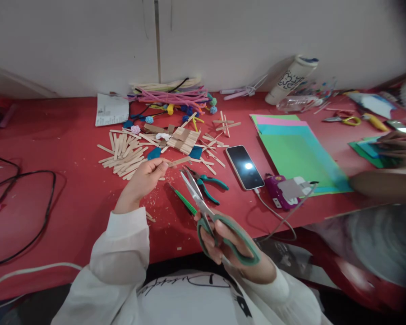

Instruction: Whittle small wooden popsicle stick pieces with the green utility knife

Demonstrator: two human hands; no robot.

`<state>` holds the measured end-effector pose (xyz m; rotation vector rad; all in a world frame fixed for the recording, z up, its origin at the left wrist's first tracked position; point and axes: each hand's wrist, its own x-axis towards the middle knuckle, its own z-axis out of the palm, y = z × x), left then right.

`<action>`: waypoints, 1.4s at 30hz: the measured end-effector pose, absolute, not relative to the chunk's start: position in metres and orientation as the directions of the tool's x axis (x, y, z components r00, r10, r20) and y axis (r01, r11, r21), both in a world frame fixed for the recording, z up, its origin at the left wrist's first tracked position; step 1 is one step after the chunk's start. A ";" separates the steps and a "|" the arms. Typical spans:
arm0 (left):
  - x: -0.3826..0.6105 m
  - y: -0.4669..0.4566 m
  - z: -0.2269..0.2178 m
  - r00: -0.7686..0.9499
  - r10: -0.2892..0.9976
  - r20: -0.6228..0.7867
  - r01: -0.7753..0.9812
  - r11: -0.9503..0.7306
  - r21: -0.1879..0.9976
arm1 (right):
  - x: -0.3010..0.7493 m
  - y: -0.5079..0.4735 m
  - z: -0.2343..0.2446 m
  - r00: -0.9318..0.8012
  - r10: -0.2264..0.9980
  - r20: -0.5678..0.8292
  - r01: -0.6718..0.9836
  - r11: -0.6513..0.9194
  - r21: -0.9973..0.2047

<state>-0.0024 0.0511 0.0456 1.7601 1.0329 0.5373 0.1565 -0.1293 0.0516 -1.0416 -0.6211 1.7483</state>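
Note:
My left hand [145, 179] pinches one end of a wooden craft stick [180, 161], held level above the red table [71, 149]. My right hand [230, 249] grips green-handled scissors [203, 205] through the loops, blades slightly parted and pointing up towards the stick's free end. The blade tips sit just below and right of the stick. A pile of loose wooden sticks [125, 155] lies behind my left hand. A small panel of glued sticks [183, 140] rests beyond it.
Teal-handled pliers [208, 183] and a green-handled tool [184, 201] lie by the scissors. A phone [245, 167] with a cable, coloured paper sheets [292, 149], pipe cleaners [176, 97] and black cables [37, 203] are on the table. Another person's arm [382, 183] reaches in at right.

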 end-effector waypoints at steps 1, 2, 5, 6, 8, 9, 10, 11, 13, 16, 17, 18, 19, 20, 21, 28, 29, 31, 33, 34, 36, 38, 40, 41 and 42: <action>-0.003 0.051 0.045 0.540 0.837 -0.084 0.404 -0.171 0.899 | 0.155 -0.128 0.054 -0.161 0.909 -0.385 -0.479 -0.413 -0.775; -0.003 0.052 0.044 0.544 0.836 -0.067 0.410 -0.196 0.891 | 0.155 -0.126 0.056 -0.156 0.900 -0.408 -0.467 -0.431 -0.772; -0.003 0.052 0.041 0.553 0.833 -0.019 0.437 -0.271 0.858 | 0.153 -0.120 0.059 -0.117 0.875 -0.470 -0.436 -0.471 -0.767; -0.002 0.052 0.041 0.555 0.832 -0.008 0.444 -0.288 0.848 | 0.152 -0.118 0.060 -0.111 0.870 -0.480 -0.428 -0.478 -0.767; -0.002 0.052 0.041 0.559 0.829 0.012 0.452 -0.316 0.834 | 0.151 -0.116 0.059 -0.103 0.866 -0.490 -0.414 -0.485 -0.770; -0.002 0.052 0.041 0.561 0.828 0.019 0.455 -0.327 0.829 | 0.150 -0.115 0.059 -0.099 0.865 -0.491 -0.409 -0.485 -0.773; -0.001 0.051 0.041 0.562 0.827 0.024 0.458 -0.335 0.824 | 0.150 -0.114 0.058 -0.093 0.867 -0.489 -0.406 -0.482 -0.777; -0.001 0.051 0.042 0.562 0.827 0.029 0.461 -0.342 0.819 | 0.149 -0.113 0.057 -0.084 0.869 -0.487 -0.402 -0.477 -0.782; 0.000 0.050 0.042 0.563 0.825 0.044 0.471 -0.364 0.804 | 0.149 -0.112 0.055 -0.059 0.874 -0.482 -0.394 -0.464 -0.793; 0.000 0.049 0.041 0.575 0.816 0.062 0.485 -0.401 0.777 | 0.148 -0.111 0.052 -0.040 0.880 -0.474 -0.373 -0.453 -0.810; 0.000 0.049 0.041 0.580 0.812 0.063 0.489 -0.409 0.771 | 0.148 -0.111 0.052 -0.035 0.881 -0.472 -0.364 -0.451 -0.815; 0.000 0.049 0.040 0.583 0.810 0.062 0.493 -0.413 0.766 | 0.148 -0.110 0.051 -0.030 0.883 -0.468 -0.352 -0.448 -0.822; 0.000 0.050 0.039 0.586 0.808 0.061 0.497 -0.417 0.761 | 0.148 -0.110 0.051 -0.026 0.885 -0.465 -0.343 -0.445 -0.827; 0.000 0.050 0.038 0.590 0.805 0.061 0.500 -0.424 0.755 | 0.148 -0.109 0.050 -0.021 0.886 -0.463 -0.336 -0.442 -0.831; 0.000 0.050 0.037 0.596 0.800 0.063 0.504 -0.435 0.746 | 0.149 -0.109 0.049 -0.015 0.888 -0.460 -0.329 -0.439 -0.836; 0.003 0.047 0.040 0.644 0.761 0.074 0.627 -0.582 0.518 | 0.149 -0.106 0.043 0.018 0.872 -0.489 -0.274 -0.466 -0.841; 0.003 0.046 0.041 0.651 0.755 0.077 0.637 -0.598 0.487 | 0.149 -0.106 0.043 0.023 0.870 -0.492 -0.260 -0.470 -0.843; 0.004 0.045 0.042 0.659 0.748 0.083 0.644 -0.617 0.452 | 0.149 -0.106 0.042 0.025 0.869 -0.494 -0.237 -0.475 -0.847; 0.005 0.044 0.043 0.658 0.748 0.085 0.648 -0.620 0.442 | 0.149 -0.105 0.042 0.025 0.868 -0.497 -0.224 -0.479 -0.849; 0.005 0.043 0.043 0.657 0.749 0.086 0.649 -0.621 0.440 | 0.150 -0.105 0.042 0.024 0.864 -0.503 -0.219 -0.486 -0.846; 0.006 0.043 0.044 0.659 0.747 0.085 0.646 -0.620 0.445 | 0.151 -0.106 0.042 0.023 0.858 -0.514 -0.197 -0.500 -0.843; 0.006 0.042 0.044 0.651 0.755 0.085 0.631 -0.599 0.493 | 0.152 -0.107 0.040 0.056 0.879 -0.473 -0.105 -0.466 -0.879; 0.006 0.042 0.045 0.634 0.768 0.084 0.609 -0.564 0.557 | 0.151 -0.109 0.036 0.109 0.922 -0.372 0.102 -0.382 -0.918; 0.007 0.042 0.045 0.623 0.778 0.081 0.601 -0.542 0.588 | 0.150 -0.111 0.033 0.138 0.941 -0.310 0.233 -0.335 -0.913; 0.007 0.042 0.044 0.611 0.788 0.076 0.595 -0.520 0.613 | 0.149 -0.112 0.030 0.167 0.954 -0.247 0.362 -0.293 -0.885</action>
